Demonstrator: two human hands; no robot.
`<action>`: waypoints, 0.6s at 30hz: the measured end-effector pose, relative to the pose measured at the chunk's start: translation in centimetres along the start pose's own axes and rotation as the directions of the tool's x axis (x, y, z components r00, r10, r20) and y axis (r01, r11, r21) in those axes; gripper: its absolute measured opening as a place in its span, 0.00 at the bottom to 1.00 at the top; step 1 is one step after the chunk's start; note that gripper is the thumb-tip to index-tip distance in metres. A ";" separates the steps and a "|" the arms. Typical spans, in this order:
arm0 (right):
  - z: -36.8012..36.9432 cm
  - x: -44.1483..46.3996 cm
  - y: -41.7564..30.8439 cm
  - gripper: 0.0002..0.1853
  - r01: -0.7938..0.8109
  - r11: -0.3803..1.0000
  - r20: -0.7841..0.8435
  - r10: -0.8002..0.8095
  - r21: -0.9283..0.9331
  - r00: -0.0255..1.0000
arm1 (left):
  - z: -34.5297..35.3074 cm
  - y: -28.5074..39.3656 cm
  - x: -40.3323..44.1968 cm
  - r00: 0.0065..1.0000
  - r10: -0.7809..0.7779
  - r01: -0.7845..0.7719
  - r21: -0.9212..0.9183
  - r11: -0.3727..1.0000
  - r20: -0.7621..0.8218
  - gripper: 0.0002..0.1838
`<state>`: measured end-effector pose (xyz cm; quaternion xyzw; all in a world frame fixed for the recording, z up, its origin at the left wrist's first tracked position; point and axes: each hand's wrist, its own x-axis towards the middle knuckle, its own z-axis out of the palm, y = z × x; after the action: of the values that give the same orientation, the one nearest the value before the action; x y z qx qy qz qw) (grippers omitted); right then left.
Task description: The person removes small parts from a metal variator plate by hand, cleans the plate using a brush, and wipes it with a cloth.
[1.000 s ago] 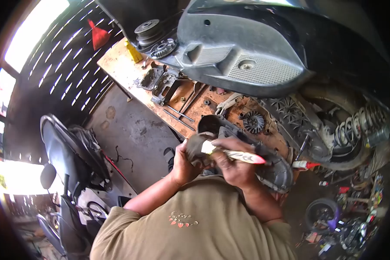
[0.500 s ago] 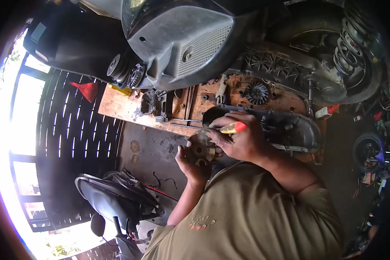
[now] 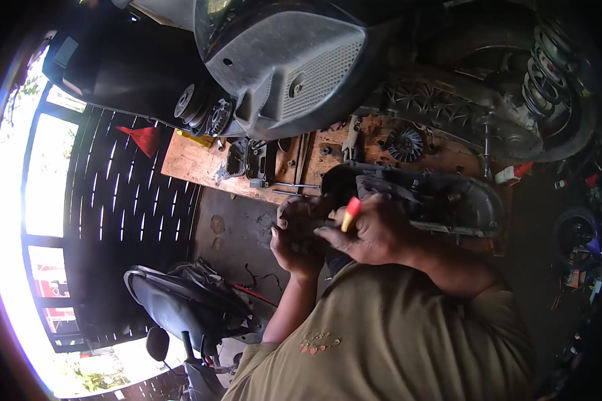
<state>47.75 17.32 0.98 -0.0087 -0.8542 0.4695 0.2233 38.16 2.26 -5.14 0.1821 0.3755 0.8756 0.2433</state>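
Observation:
Low in the middle, my left hand (image 3: 293,250) is wrapped round a round, dirty metal part (image 3: 306,219). Close to its right side, my right hand (image 3: 374,234) grips a brush (image 3: 350,214) with a yellow and red handle. The red end of the handle points up, and its bristle end is hidden by my fingers. Just beyond my right hand lies a long dark engine cover (image 3: 441,200), open side up, on the wooden bench (image 3: 204,167).
A finned fan wheel (image 3: 405,145), a metal housing (image 3: 247,162) and thin rods are on the bench. Above hangs a grey scooter body panel (image 3: 281,80). A coil spring (image 3: 542,73) stands at the right, and a motorcycle (image 3: 180,307) at the lower left.
The view has turned and shifted since the first frame. The brush handle has swung from pointing right to pointing up, and the round part has tilted in my left hand.

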 end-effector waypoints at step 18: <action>2.4 -0.3 1.2 0.14 0.224 0.973 -0.176 -0.212 0.055 0.961 | 0.3 0.2 -0.3 0.984 0.155 -0.150 -0.067 0.986 0.082 0.36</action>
<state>46.90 16.00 -1.22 0.0540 -0.8100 0.4709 0.3454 38.53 2.12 -4.88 0.2409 0.3226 0.8939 0.1972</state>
